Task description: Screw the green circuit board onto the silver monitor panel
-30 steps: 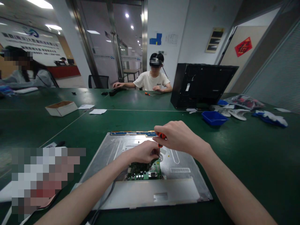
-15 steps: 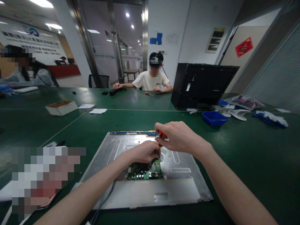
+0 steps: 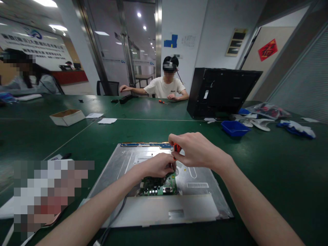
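Note:
My right hand [image 3: 198, 148] is closed round the orange-and-black handle of a screwdriver [image 3: 176, 147], which points down at a green circuit board [image 3: 159, 189]. Low on the screwdriver's shaft, the fingers of my left hand [image 3: 162, 165] are pinched together; the tip itself is hidden behind them. The board sits in the middle of a silver metal display panel [image 3: 202, 196] lying flat on the table. My left hand covers the board's upper part. Along the panel's far edge runs a narrow blue circuit strip [image 3: 139, 145].
A black monitor [image 3: 222, 92] stands at the back right, with a blue tray [image 3: 235, 128] and gloves [image 3: 297, 129] nearby. An open box [image 3: 67, 117] is at the left. A cable [image 3: 119, 215] crosses the panel's near left. A person [image 3: 164, 83] sits opposite, near another screwdriver [image 3: 162, 101].
Both my hands stay almost in place on the screwdriver. Across the table, the other person's hand has lifted off a black object and moved slightly left.

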`<state>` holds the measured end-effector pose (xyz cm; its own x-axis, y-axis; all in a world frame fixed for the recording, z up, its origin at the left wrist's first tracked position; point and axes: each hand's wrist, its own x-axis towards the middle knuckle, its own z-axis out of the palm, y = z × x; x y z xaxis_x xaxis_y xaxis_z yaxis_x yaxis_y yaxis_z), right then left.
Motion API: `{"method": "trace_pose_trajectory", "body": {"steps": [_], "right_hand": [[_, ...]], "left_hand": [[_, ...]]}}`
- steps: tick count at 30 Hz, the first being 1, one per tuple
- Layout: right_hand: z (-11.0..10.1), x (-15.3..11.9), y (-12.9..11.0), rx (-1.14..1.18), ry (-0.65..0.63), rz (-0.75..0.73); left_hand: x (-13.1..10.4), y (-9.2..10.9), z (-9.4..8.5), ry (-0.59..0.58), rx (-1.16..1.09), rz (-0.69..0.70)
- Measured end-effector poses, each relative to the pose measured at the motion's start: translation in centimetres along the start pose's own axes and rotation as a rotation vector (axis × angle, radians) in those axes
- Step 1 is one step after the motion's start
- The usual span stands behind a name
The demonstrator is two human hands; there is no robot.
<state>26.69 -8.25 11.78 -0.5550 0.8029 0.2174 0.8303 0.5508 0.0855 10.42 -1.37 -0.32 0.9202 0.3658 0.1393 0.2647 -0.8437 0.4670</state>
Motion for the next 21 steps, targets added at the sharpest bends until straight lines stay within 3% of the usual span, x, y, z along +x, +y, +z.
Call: {"method": "trace_pose_trajectory", "body": {"steps": [21], "right_hand": [[-0.17, -0.01, 0.15, -0.024, -0.037, 0.029]], "left_hand": [[0.14, 0.38, -0.44, -0.057, 0.007, -0.038]]}}
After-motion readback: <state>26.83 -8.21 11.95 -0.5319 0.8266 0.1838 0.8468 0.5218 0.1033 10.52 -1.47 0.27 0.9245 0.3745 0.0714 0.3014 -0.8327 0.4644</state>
